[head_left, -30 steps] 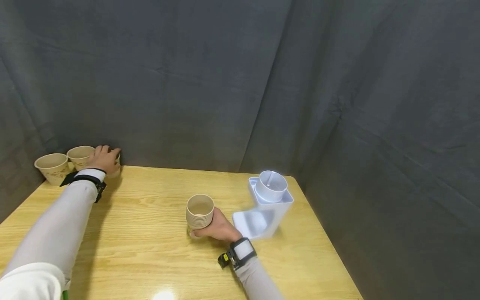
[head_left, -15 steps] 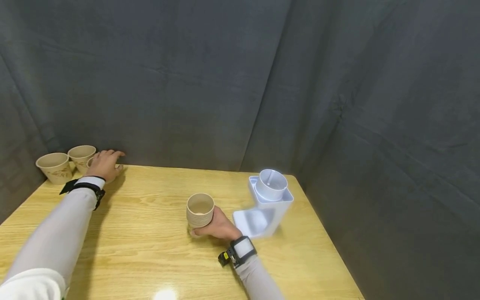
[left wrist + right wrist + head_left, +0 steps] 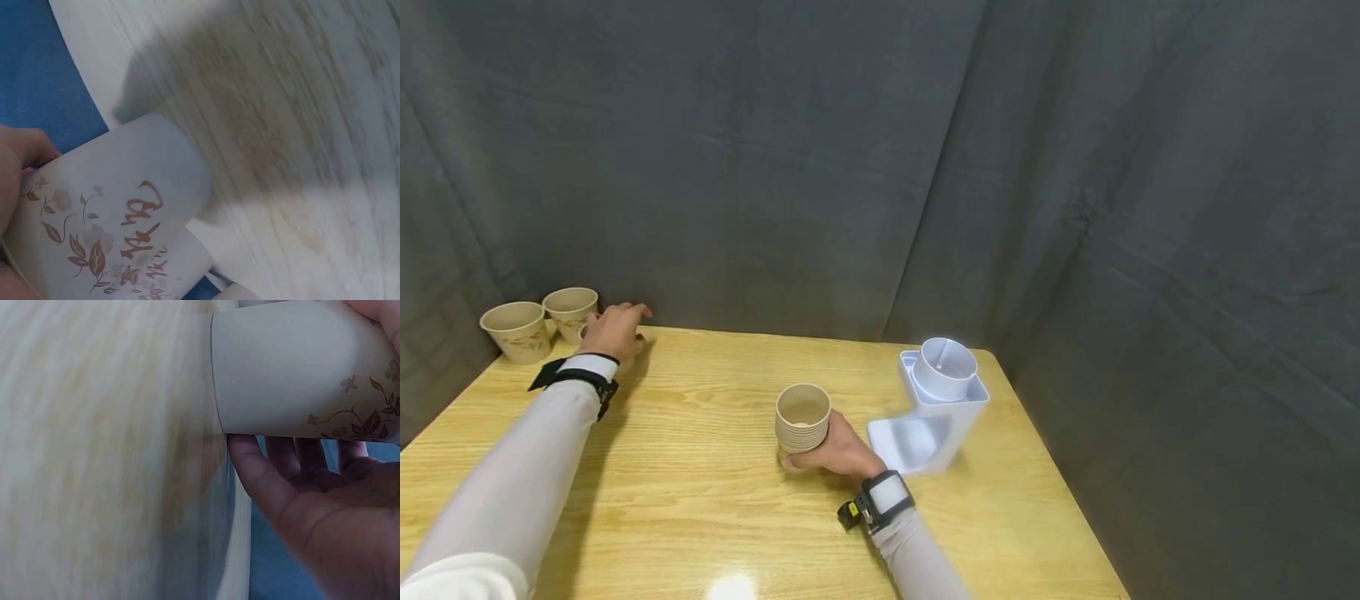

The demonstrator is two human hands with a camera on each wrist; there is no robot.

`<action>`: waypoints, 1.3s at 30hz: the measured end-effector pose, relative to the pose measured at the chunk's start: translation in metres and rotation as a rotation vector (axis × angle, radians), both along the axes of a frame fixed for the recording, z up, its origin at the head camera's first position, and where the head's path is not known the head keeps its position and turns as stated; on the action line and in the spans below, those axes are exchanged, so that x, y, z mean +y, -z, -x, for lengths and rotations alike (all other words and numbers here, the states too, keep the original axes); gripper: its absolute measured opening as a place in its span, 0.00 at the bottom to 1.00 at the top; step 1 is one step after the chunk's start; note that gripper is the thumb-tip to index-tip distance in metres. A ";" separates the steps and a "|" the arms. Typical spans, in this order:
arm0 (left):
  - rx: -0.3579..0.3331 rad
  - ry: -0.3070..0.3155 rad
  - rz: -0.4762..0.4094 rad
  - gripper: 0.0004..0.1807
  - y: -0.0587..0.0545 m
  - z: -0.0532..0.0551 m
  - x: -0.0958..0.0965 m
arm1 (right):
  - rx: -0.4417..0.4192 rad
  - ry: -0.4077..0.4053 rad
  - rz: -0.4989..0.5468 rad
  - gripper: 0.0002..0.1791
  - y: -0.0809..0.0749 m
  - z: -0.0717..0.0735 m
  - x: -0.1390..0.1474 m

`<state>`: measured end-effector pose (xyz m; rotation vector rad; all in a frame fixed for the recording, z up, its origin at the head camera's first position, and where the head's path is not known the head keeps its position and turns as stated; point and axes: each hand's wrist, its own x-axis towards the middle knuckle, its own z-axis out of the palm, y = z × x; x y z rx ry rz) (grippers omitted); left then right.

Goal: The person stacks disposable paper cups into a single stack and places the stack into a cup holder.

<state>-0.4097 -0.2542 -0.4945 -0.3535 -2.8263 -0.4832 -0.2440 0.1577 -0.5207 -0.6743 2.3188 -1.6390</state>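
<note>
My left hand [image 3: 613, 331] is at the back left of the table, over a beige paper cup [image 3: 106, 212] printed with brown flowers and lettering. In the left wrist view fingers and thumb lie on either side of its rim, gripping it; its base is by the tabletop. Most of this cup is hidden from the head view. Near the middle, my right hand [image 3: 838, 448] holds a stack of nested paper cups [image 3: 802, 421] upright, thumb on the near side. The right wrist view shows the lowest cup [image 3: 300, 369] down at the tabletop, fingers behind it.
Two larger patterned paper cups [image 3: 518, 333] stand left of my left hand. Right of my right hand is a white plastic stand [image 3: 951, 429] with a round open cylinder [image 3: 945, 371] on top. Grey curtains [image 3: 760, 167] border the wooden table [image 3: 700, 417] behind and at both sides.
My left hand has shifted slightly, its fingers now more spread, and it covers the cup side that showed at its right earlier. My right hand and the stack stay put; the head view drifts slightly.
</note>
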 end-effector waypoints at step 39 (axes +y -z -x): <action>-0.245 -0.106 0.060 0.21 -0.014 -0.065 0.057 | 0.024 0.004 -0.006 0.43 0.003 0.001 -0.002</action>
